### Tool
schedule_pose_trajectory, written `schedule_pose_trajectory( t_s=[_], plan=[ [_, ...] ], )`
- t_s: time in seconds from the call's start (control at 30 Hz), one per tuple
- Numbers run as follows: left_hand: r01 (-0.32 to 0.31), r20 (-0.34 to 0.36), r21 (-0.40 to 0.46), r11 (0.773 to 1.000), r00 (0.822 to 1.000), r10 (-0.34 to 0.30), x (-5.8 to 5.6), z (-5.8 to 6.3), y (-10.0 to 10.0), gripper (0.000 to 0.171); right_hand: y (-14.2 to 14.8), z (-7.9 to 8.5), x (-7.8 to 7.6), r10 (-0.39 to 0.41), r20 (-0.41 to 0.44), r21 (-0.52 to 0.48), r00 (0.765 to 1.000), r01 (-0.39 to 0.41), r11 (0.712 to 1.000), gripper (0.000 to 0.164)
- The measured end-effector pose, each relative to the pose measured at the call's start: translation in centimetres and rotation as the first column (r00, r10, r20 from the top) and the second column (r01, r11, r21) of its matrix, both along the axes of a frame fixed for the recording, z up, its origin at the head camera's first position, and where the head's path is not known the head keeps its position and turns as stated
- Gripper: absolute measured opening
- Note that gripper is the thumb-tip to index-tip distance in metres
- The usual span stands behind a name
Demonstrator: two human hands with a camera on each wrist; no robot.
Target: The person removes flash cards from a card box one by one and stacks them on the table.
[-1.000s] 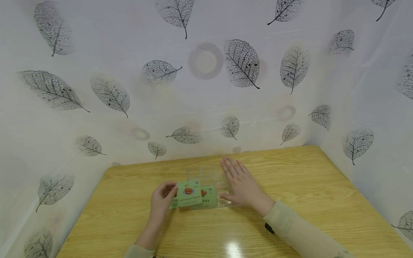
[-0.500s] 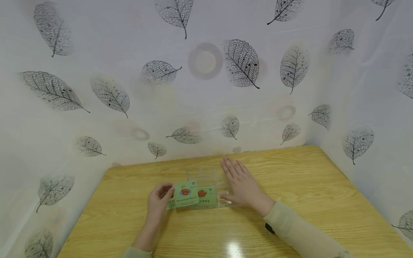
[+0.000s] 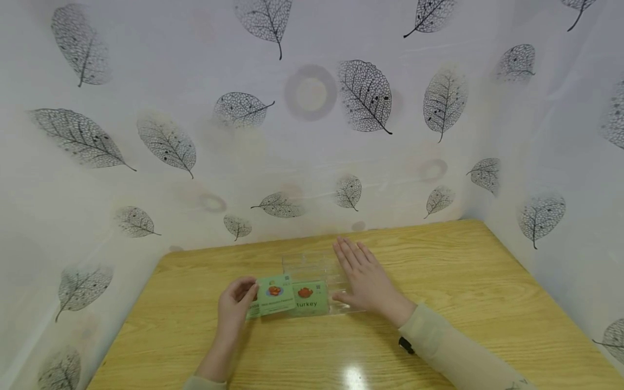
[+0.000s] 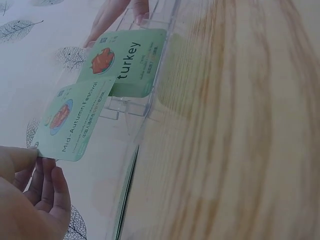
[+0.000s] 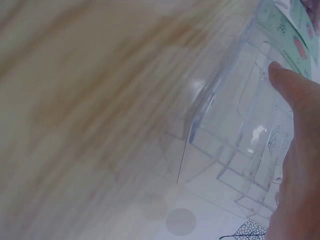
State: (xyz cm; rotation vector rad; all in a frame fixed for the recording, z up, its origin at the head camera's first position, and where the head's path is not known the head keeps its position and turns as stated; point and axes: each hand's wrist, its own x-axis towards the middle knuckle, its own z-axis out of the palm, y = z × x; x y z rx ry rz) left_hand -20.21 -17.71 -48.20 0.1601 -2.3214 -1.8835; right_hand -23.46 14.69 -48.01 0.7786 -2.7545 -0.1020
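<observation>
Left hand [image 3: 233, 307] pinches a rectangular card [image 3: 274, 297], right hand [image 3: 368, 281] flat on clear plastic holder [image 5: 240, 115].

head: above, forward-down | wrists: close, tilted | all share: clear holder [image 5: 235, 117]

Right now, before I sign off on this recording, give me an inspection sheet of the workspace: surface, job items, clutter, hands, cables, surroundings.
Surface: wood-grain table, with a bright glare spot near the front.
Job's things: Mid-Autumn Festival card; turkey card at the clear plastic holder; another green card, mostly hidden by the left hand and the Mid-Autumn Festival card.
Clutter: nothing seen.
Left hand: pinches the Mid-Autumn Festival card by its edge.
Right hand: fingers extended, at the holder; how firmly it presses cannot be told.
Cables: nothing seen.
Surroundings: leaf-print sheeting behind and beside the table; small dark object at the right sleeve, unidentifiable.
</observation>
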Motion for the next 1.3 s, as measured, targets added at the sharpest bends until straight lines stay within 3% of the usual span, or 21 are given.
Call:
schedule_pose_trajectory(
  t_s=[0.3,0.67,1.3],
  plan=[
    [-0.013,0.003,-0.008,1.000,1.000,0.013,-0.2,-0.3,-0.3,0.022,0.1,0.1,0.1,-0.002,-0.002,0.001,1.000,0.002,1.000,0.118],
    [-0.039,0.032,-0.048,0.998,0.999,0.041,-0.3,0.3,-0.9,0.023,0.2,0.3,0.0,0.002,-0.003,0.005,1.000,-0.002,1.000,0.116],
    [-0.078,-0.021,-0.050,0.996,0.997,0.077,0.1,-0.2,-2.5,0.023,0.0,-0.2,-0.1,-0.002,-0.003,0.016,1.000,0.002,1.000,0.116]
  ],
)
